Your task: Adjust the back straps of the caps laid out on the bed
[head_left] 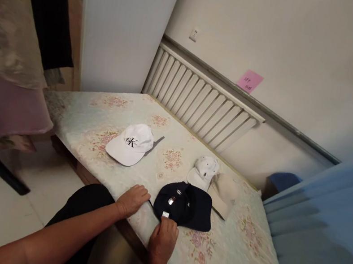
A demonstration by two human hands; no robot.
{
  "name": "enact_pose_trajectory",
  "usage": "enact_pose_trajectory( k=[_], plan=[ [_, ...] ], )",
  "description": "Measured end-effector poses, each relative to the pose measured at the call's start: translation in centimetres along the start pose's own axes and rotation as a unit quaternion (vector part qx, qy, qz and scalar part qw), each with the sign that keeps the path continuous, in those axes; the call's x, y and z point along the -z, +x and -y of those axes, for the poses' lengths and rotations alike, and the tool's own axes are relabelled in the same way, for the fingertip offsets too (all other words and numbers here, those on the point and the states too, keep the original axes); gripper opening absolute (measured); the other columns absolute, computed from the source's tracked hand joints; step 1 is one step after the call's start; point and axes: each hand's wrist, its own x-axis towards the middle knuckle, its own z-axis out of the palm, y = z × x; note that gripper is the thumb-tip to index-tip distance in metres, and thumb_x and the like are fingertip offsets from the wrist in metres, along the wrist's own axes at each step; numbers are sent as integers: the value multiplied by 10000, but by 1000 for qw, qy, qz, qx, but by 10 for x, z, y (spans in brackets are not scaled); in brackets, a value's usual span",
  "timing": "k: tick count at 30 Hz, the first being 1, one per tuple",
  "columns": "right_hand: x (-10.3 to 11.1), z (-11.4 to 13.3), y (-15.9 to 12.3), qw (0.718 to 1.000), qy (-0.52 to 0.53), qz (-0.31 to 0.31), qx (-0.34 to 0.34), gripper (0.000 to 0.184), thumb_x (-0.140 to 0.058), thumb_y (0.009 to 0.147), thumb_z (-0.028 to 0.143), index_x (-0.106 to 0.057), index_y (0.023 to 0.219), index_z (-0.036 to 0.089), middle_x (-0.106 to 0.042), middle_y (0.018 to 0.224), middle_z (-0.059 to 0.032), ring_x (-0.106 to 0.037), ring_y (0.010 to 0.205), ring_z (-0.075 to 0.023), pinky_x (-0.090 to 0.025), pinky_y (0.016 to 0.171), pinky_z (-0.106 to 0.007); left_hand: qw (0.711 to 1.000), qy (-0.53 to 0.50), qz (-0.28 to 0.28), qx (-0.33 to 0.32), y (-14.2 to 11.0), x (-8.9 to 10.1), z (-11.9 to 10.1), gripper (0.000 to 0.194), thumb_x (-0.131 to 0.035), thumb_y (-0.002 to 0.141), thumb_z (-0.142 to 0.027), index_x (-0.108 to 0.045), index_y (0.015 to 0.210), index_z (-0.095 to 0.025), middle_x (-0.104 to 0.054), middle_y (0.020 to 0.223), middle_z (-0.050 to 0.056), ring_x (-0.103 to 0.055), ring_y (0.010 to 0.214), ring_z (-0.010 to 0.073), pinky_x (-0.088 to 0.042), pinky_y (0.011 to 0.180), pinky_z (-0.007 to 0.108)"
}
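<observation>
Right hand [162, 239] pinches the back strap of the navy cap [184, 206]; left hand [132, 199] lies flat and empty on the bed [235, 261] beside it. A steady left palm likely helps; best to pull the strap gently.

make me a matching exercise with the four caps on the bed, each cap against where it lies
Caps:
1. white cap with black letters
2. navy cap
3. beige cap
4. small white cap

Places:
A. under the fingertips of the right hand, at the near edge of the bed
B. farthest right, its edge beside the navy one
C. alone, farthest left
D. between the radiator side and the navy one, touching the beige one

Pairs: 1-C, 2-A, 3-B, 4-D
</observation>
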Motion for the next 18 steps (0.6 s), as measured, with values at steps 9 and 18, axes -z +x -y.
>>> enact_pose_trajectory(
  k=[9,18],
  plan=[
    [0,0,0,1000,3,-10,-5,230,-411,864,80,-584,988,169,-610,850,-79,-522,869,-243,-396,759,-393,994,-43,3,103,4,4,8,189,-419,899,-127,-600,918,-176,-579,814,57,-477,835,218,-352,830,384],
    [-1,0,-1,1000,17,-12,-9,240,-417,857,75,-577,1003,178,-621,894,-86,-522,879,-237,-404,781,-393,941,-272,27,202,20,3,37,213,-438,880,-237,-645,918,-204,-673,913,51,-582,880,197,-403,837,307]
  ],
)
